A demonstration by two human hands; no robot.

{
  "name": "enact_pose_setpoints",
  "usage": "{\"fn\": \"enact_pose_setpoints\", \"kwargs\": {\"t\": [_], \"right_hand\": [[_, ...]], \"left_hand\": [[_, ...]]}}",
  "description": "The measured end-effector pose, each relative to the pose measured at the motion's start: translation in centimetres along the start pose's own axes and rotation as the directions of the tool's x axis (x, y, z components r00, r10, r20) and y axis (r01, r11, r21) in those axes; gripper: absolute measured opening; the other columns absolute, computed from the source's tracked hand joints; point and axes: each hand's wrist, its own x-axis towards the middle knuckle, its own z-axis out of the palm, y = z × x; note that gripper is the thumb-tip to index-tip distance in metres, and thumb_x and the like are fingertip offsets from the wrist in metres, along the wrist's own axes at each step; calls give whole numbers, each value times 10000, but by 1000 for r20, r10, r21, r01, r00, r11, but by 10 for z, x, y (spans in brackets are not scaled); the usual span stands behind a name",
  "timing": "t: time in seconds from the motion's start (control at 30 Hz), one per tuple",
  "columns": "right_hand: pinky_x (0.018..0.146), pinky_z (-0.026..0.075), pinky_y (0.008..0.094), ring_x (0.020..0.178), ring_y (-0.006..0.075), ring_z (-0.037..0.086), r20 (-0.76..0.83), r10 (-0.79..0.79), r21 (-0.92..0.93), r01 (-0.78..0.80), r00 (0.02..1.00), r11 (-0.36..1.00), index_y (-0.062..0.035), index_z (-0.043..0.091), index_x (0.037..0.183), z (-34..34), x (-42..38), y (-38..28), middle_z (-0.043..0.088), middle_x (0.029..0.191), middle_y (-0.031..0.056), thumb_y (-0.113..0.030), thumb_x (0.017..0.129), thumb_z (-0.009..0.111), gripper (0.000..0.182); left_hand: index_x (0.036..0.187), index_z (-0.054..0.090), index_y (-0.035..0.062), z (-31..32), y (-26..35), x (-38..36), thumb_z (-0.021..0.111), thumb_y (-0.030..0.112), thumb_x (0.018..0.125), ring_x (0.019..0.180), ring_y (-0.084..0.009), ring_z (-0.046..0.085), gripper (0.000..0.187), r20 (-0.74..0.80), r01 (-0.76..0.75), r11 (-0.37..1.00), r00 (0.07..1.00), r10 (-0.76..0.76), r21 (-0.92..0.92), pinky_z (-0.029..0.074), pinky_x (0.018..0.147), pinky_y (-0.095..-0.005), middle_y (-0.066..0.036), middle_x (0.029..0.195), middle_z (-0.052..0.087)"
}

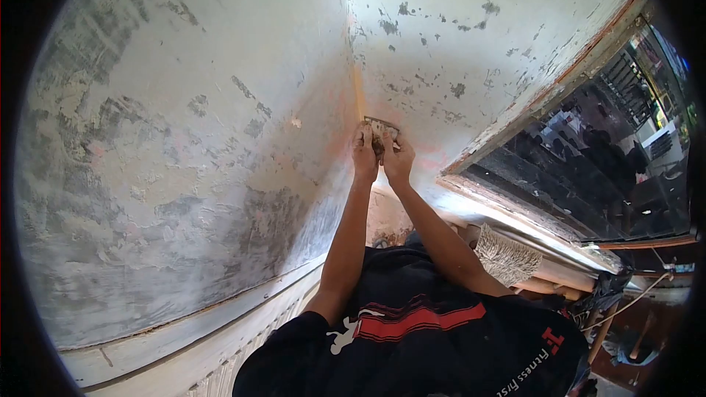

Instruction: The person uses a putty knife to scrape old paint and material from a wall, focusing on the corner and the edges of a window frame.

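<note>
My left hand (363, 150) and my right hand (398, 159) are raised together at the inside corner of two walls. Between them is a flat, putty-smeared scraper (382, 126) with a dark straight edge at its top. The fingers of both hands are closed on it, and they hide its lower part. Just above my left hand, a narrow yellowish strip (358, 88) runs up the corner line. Around the hands the plaster shows faint pinkish smears.
The left wall (184, 125) is patchy with grey and white filler. On the right, a worn frame (537, 106) surrounds a dark glass pane (588, 140). A pale ledge (147, 349) runs along the lower left. A shaggy beige mat (506, 256) lies below the frame.
</note>
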Motion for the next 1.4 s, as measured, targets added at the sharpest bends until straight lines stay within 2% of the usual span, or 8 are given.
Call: {"fn": "enact_pose_setpoints", "kwargs": {"t": [0.1,0.2,0.27,0.8,0.87,0.97,1.3,1.4], "right_hand": [[526,482,313,590,133,613,24,-15,36,14,1000,999,53,683,914,-2,4,3,666,681,138,-241,911,657,295],[398,415,267,439,123,546,91,-51,-278,74,995,958,62,687,881,-6,12,12,638,641,107,-211,911,660,276],[411,431,293,423,154,560,107,-265,-353,286,958,891,48,704,885,-7,11,6,637,618,136,-234,893,669,285],[610,466,360,608,252,583,31,-315,-260,312,949,914,33,694,878,9,19,-27,628,682,166,-206,899,653,244],[580,453,347,583,226,564,-25,-475,-245,455,880,856,31,694,871,13,21,-32,626,669,152,-213,901,656,249],[572,464,383,604,320,621,-13,-366,-271,349,931,897,-1,714,894,15,18,-62,656,716,190,-180,870,654,190],[535,432,355,507,257,554,-47,-435,-270,408,899,872,-9,710,868,26,23,-93,626,638,158,-233,899,644,236],[512,400,369,489,252,510,0,-291,-267,281,957,922,23,675,818,21,21,-95,591,599,161,-233,901,647,271]], "left_hand": [[993,583,92,-7,-9,3,488,240,1017,625,-56,553,178,-40,39,999,998,-38,25,459,469,-210,10,803,597],[1000,594,108,-20,-18,14,484,214,1015,653,-71,582,153,85,-109,993,991,105,44,499,562,-204,13,839,618],[992,595,110,-16,-18,13,485,211,1015,655,-69,580,151,82,-94,996,992,93,3,494,560,-201,16,831,614],[914,592,92,17,16,10,478,209,1023,663,-47,532,196,37,-103,994,994,104,-39,465,573,-211,24,802,594],[905,588,90,21,25,9,478,209,1023,671,-50,535,200,48,-91,995,995,93,-29,471,582,-219,23,796,589],[898,585,84,35,39,8,478,204,1022,681,-53,540,204,23,-86,996,996,86,-18,477,589,-227,23,786,583],[939,607,39,69,78,-2,487,184,1015,734,-103,582,203,-116,-58,998,992,57,-1,507,650,-249,-20,860,616],[896,601,71,72,82,-6,503,210,1011,643,-76,555,206,-99,-80,997,992,81,5,476,555,-223,4,778,595]]}}
